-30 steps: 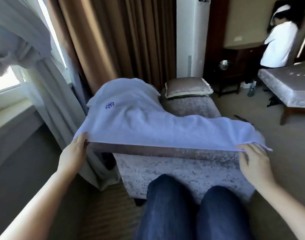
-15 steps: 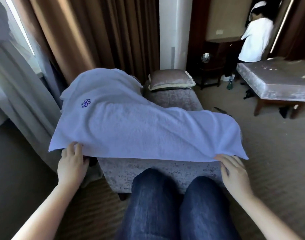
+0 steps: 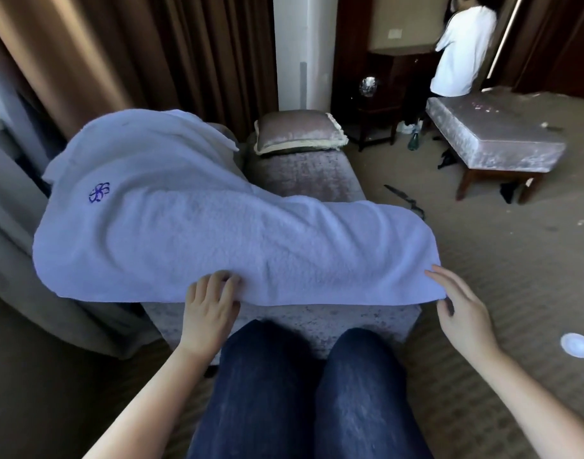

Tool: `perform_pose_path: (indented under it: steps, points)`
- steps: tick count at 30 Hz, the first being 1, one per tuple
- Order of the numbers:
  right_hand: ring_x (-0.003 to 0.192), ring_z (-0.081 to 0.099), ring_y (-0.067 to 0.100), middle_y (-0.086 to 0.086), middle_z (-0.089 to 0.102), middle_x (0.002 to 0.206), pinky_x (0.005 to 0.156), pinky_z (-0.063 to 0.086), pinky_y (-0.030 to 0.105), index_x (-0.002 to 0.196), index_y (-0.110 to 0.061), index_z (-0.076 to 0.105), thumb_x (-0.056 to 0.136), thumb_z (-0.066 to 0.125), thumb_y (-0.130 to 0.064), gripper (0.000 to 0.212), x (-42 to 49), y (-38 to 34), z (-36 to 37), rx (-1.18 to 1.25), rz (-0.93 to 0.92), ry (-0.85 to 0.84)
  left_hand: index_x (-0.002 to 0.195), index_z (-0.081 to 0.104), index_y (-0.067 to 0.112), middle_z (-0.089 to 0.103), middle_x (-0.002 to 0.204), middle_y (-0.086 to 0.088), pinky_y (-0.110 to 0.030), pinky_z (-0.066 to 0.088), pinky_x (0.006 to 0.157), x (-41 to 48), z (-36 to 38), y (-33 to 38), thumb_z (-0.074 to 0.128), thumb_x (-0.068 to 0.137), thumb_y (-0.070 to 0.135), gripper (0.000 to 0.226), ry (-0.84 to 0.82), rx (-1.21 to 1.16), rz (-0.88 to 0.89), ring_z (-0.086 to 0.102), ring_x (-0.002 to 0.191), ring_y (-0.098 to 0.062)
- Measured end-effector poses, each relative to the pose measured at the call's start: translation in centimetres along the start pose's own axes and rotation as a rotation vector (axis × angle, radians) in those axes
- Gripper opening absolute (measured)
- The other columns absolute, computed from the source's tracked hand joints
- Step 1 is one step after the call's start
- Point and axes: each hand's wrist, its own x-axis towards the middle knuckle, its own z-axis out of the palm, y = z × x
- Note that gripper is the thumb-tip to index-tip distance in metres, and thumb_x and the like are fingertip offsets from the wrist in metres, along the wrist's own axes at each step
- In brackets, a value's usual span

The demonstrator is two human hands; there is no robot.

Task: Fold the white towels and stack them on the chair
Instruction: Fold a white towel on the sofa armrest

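A white towel [image 3: 217, 233] drapes the chair [image 3: 304, 173] just beyond both hands, long axis side to side; left hand [image 3: 209, 306] pinches its near hem, right hand [image 3: 463, 313], fingers spread, beside the corner.

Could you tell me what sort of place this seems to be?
Probably a hotel room: heavy floor-length curtains, a monogrammed white towel over a velvet chair, and a matching upholstered bench.

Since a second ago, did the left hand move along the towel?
Yes. The left hand slid right along the towel, from the corner below its blue logo toward the middle of the chair.
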Motion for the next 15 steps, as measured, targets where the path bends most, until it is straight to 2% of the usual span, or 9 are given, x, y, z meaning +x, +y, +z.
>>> perform_pose_path:
  steps: [4,7,11,15]
  points:
    - [0.122,0.045,0.007,0.005,0.053,0.134,0.103,0.026,0.002,0.126,-0.004,0.061,0.069,0.053,0.033,0.069,1.5,1.1,-0.3,0.019,-0.055,-0.039,0.106,0.052,0.009,0.060,0.104,-0.013,-0.039,0.037,0.076,0.9,0.4,1.7,0.047,0.080,0.012,0.027,0.024,-0.091,0.073,0.048,0.090,-0.030]
    - [0.120,0.044,-0.004,0.011,0.057,0.129,0.106,0.025,0.005,0.122,0.000,0.063,0.075,0.057,0.030,0.056,3.6,1.7,-0.7,0.016,-0.117,0.024,0.108,0.055,0.007,0.060,0.105,-0.014,-0.038,0.039,0.079,1.1,0.2,2.0,0.046,0.082,0.012,0.028,-0.001,-0.156,0.055,0.049,0.092,-0.030]
    - [0.107,0.051,0.020,0.017,0.065,0.116,0.102,0.030,0.008,0.112,-0.001,0.070,0.075,0.067,0.020,0.042,6.4,2.7,-1.3,-0.093,-0.245,0.049,0.111,0.054,0.003,0.057,0.109,-0.016,-0.035,0.040,0.085,0.8,-0.7,1.5,0.043,0.078,0.008,0.035,-0.044,-0.204,-0.025,0.048,0.097,-0.029]
    - [0.112,0.053,0.025,0.015,0.066,0.115,0.103,0.036,0.016,0.097,0.001,0.073,0.079,0.055,0.015,0.029,7.1,3.2,-1.5,-0.067,-0.320,0.015,0.105,0.064,-0.002,0.060,0.109,-0.016,-0.041,0.050,0.076,0.0,-1.8,0.7,0.068,0.073,-0.009,0.033,-0.086,-0.202,-0.225,0.052,0.099,-0.032]
